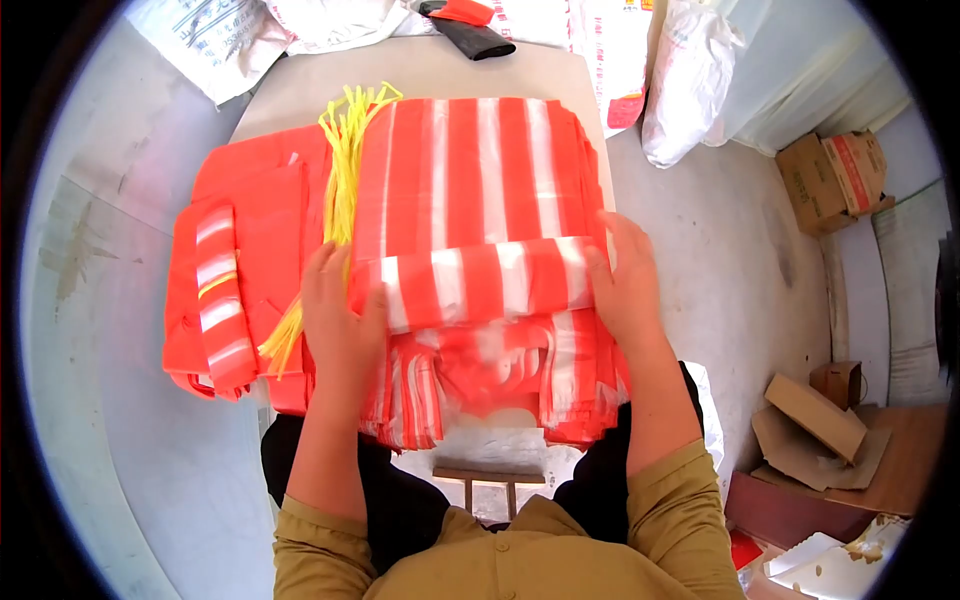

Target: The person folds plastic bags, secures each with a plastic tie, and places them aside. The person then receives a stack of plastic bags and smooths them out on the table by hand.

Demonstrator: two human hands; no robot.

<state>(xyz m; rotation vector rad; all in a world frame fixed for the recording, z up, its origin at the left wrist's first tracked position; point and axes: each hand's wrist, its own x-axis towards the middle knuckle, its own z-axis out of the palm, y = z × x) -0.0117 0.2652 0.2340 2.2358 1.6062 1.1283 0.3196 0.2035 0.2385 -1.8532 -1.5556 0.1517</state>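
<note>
A thick stack of red-and-white striped plastic bags (465,170) lies on the table in front of me. Across it runs a folded bundle of striped bags (480,285). My left hand (342,315) has its fingers and thumb at the bundle's left end, and my right hand (628,285) grips the right end. Beneath the bundle, the handle ends of the stack hang toward my lap. Yellow tie strips (345,165) lie along the stack's left side, partly hidden by my left hand.
Left of the stack are red bags (260,170), with a rolled striped bundle (222,300) bound by a yellow strip on top. A black-and-red item (475,35) and white sacks (695,80) are at the back. Cardboard boxes (830,180) stand on the right.
</note>
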